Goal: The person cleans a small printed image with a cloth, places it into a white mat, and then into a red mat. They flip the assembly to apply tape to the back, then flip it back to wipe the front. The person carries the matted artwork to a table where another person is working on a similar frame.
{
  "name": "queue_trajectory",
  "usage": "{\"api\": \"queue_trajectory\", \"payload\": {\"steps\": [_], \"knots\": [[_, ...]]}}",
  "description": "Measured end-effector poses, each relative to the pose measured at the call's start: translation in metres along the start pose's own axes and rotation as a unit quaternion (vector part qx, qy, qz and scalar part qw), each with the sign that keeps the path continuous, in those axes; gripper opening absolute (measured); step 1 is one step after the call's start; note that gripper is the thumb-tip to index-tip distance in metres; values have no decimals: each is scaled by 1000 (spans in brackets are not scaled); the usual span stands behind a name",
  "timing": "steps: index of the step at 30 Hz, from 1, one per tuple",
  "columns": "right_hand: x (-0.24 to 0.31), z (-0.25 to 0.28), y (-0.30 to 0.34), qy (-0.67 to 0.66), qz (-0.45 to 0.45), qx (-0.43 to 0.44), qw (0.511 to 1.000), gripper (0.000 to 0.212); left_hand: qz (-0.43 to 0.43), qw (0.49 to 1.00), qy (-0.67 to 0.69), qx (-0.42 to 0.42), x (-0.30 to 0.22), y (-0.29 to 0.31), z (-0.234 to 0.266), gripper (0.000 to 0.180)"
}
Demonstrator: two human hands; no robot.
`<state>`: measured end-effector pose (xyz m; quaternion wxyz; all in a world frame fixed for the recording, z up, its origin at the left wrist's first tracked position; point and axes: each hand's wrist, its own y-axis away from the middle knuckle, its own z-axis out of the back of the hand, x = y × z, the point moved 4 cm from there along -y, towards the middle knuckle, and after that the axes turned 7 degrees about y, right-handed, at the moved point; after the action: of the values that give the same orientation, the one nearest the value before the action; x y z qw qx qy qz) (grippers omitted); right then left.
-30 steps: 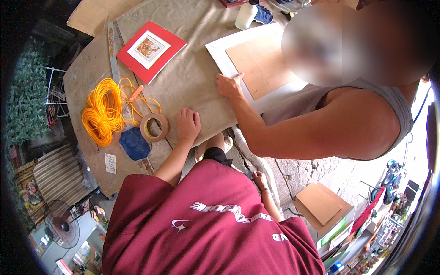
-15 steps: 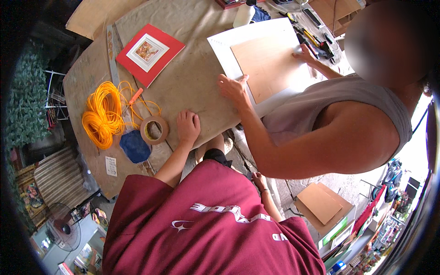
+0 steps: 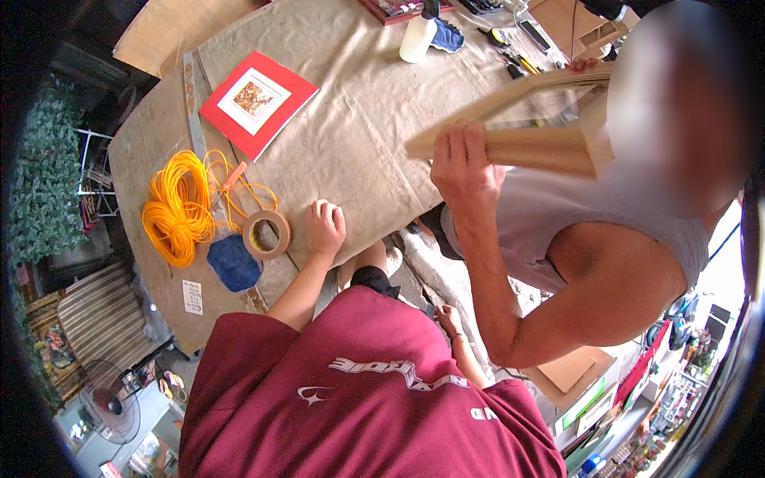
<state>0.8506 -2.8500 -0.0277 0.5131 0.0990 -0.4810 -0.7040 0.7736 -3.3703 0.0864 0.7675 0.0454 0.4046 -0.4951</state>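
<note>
My left hand rests on the cloth-covered tabletop by its near edge, fingers loosely bent and holding nothing. Close to its left are a roll of brown tape and a dark blue fabric piece. My right hand hangs low beside my leg, below the table edge, its fingers closed near a small dark object I cannot make out. At my right, a co-worker's hand grips a light wooden frame, tilted above the table.
A coil of orange cord lies at the left, near a metal ruler and a red-matted picture. A white bottle and hand tools stand farther back. A fan is at lower left.
The white board and brown panel under the co-worker's hands have gone from the table. The co-worker now holds up a wooden frame. My hands have barely moved.
</note>
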Motion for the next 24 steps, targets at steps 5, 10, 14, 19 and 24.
{"api": "queue_trajectory", "payload": {"steps": [5,10,14,19,24], "knots": [[10,-7,-9,10,10,20,1000,41,23,1000,-14,-7,15,10,10,12],[-1,-9,-14,-6,3,3,1000,42,-1,1000,-11,-5,3,1,4,12],[-8,-10,-24,-4,0,-3,1000,42,-1,1000,-5,-5,3,2,4,12],[18,-6,-14,30,6,6,1000,39,8,1000,5,-8,8,5,6,11],[11,0,-11,4,15,-17,1000,38,0,1000,5,-9,0,1,4,11]]}}
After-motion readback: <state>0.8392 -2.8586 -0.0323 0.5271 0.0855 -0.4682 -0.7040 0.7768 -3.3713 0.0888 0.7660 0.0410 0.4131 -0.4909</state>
